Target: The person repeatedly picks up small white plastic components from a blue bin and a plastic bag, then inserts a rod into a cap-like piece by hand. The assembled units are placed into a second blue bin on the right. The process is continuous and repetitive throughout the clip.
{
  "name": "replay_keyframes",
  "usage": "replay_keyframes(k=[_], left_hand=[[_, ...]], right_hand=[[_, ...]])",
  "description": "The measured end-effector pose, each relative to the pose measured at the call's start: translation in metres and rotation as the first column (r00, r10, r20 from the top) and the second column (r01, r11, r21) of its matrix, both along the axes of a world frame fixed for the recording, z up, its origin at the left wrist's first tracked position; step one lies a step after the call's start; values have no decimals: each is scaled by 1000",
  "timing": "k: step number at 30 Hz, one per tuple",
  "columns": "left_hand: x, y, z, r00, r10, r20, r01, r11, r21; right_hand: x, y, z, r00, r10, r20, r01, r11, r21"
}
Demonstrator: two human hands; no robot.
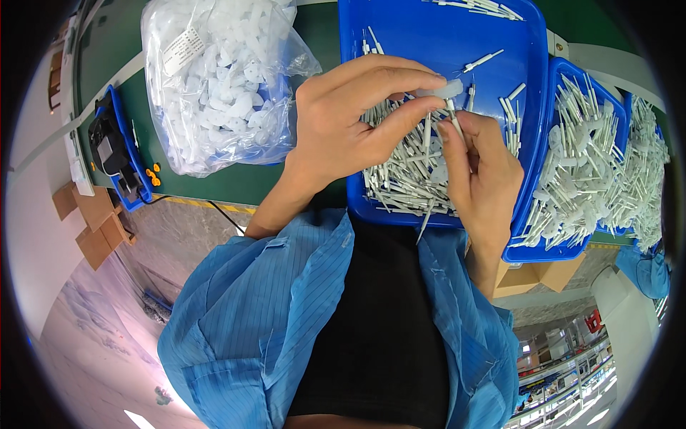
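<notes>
Above a blue tray (400, 39) my two hands meet. My left hand (357, 111) pinches a small translucent white plastic piece (450, 89) between thumb and fingers. Just below it, the fingertips of my right hand (486, 161) are closed on a thin white rod (451, 107), whose upper end touches the plastic piece or sits right against it; I cannot tell whether it is inside. Under my hands, the tray holds a heap of similar white rods (404, 182) with thin metal ends. One loose rod (483, 61) lies apart on the tray's floor.
On the left, a clear bag (214, 86) full of white plastic pieces rests on the green table (193, 193). Further left are a blue bin (132, 146) with a black device and several small orange parts (152, 175). To the right, another blue tray (554, 250) holds rods with plastic pieces.
</notes>
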State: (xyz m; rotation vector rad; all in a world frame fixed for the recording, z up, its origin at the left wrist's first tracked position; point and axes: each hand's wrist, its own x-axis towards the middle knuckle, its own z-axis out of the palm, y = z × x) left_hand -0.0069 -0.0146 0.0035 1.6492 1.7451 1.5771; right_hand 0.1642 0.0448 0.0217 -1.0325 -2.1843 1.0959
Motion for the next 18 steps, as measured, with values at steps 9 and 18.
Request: replay_keyframes(k=[9, 18], left_hand=[[2, 0, 3, 1000, -10, 22, 9, 999, 49], [5, -1, 2, 960, -117, 255, 117, 993, 13]], right_hand=[[0, 3, -15, 998, 3, -66, 18, 947, 319], [0, 1, -5, 999, 11, -36, -7, 994, 110]])
